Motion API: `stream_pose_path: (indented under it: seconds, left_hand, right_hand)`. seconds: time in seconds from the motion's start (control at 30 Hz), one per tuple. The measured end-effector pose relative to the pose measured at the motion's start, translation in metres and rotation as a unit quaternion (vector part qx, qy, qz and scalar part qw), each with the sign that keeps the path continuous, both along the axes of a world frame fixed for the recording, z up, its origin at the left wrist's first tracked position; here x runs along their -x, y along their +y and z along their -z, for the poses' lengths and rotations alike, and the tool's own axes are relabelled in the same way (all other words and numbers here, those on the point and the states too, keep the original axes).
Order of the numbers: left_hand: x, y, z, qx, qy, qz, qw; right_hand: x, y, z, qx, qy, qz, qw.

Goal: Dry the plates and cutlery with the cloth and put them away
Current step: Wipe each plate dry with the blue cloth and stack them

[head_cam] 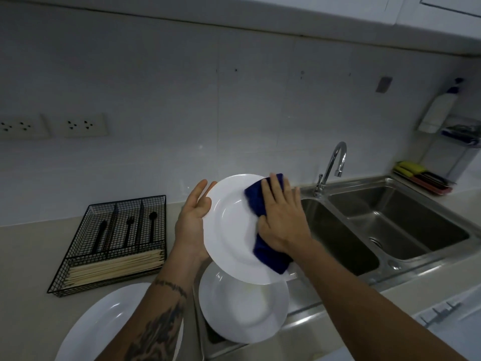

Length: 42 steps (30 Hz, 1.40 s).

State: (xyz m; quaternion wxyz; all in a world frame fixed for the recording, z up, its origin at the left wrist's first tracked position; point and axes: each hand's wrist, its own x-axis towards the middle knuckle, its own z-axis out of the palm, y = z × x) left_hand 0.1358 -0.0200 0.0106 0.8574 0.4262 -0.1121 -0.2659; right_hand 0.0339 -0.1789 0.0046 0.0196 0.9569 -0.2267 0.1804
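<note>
I hold the white plate (234,225) up over the sink's edge with my left hand (194,217), fingers straight, while my flat right hand (282,217) rubs the blue cloth (263,227) on it; next I should probably dry its back.

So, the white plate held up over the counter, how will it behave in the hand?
The held plate is probably stiff and breakable, as it looks like glazed ceramic. Its glossy face may be slippery, the more so if wet. The left hand only cups its rim with straight fingers while the right hand presses the cloth, so it could slide.
</note>
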Motion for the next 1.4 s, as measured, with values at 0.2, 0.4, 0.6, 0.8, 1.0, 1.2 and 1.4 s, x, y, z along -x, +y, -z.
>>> stream_pose_path:
  seconds: [0.2,0.4,0.6,0.8,1.0,1.2,1.4]
  left_hand:
    - [0.0,0.004,0.002,-0.022,-0.025,0.016,0.999]
    - [0.013,-0.007,-0.008,-0.054,-0.09,0.06,0.993]
    - [-0.002,0.012,0.003,-0.081,-0.128,0.01,0.988]
    - [-0.007,0.015,0.007,-0.181,-0.198,-0.029,0.963]
    - [-0.014,-0.001,0.01,-0.359,-0.218,-0.131,0.898]
    - [-0.023,-0.036,0.017,-0.419,-0.088,-0.101,0.898]
    - [0.002,-0.041,-0.011,-0.199,0.148,-0.088,0.965]
  right_hand:
    - [0.013,0.006,0.008,-0.054,-0.041,0.056,0.996]
    - [-0.016,0.02,-0.021,-0.061,-0.078,-0.035,0.994]
    - [0.012,0.008,-0.005,-0.093,-0.052,0.019,0.994]
    - [0.011,-0.002,-0.023,-0.231,-0.131,-0.013,0.964]
    - [0.023,0.016,-0.011,-0.203,-0.272,-0.022,0.94]
    - [0.03,0.038,0.012,-0.174,-0.33,-0.044,0.927]
    - [0.041,0.043,0.029,-0.142,-0.302,-0.061,0.941]
